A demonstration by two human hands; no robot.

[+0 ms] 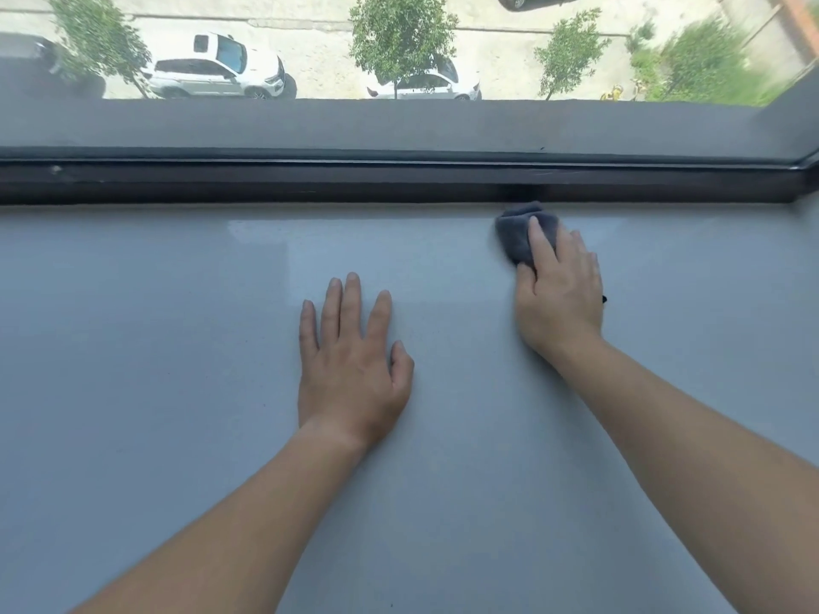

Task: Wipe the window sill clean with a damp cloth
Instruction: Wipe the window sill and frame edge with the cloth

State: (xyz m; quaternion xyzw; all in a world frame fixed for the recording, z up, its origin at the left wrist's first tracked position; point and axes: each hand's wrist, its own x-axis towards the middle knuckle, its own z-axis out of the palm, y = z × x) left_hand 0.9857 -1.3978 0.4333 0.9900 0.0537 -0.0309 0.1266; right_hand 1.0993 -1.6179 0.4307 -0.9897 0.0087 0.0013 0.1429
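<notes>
1. The window sill (155, 347), a wide, glossy, pale grey slab, fills most of the view and carries both forearms.
2. Along its far edge runs the dark window frame (310, 183), and beyond the glass lies a grey outer ledge (354, 121).
3. Far below, through the pane, is a street with parked white cars (212, 75) and small leafy trees (401, 28).
4. The left hand (350, 365) rests palm down near the middle of the sill. Its fingers are straight and slightly spread, and it holds nothing.
5. The right hand (560, 299) is further out and to the right, close to the frame. It grips the cloth, with the index finger laid over the top and the thumb pressed against the near edge.
6. The cloth (520, 230) is dark grey and bunched into a wad. It sits on the sill at its far edge, just touching the base of the frame, and half of it is covered by the right hand's fingers.
</notes>
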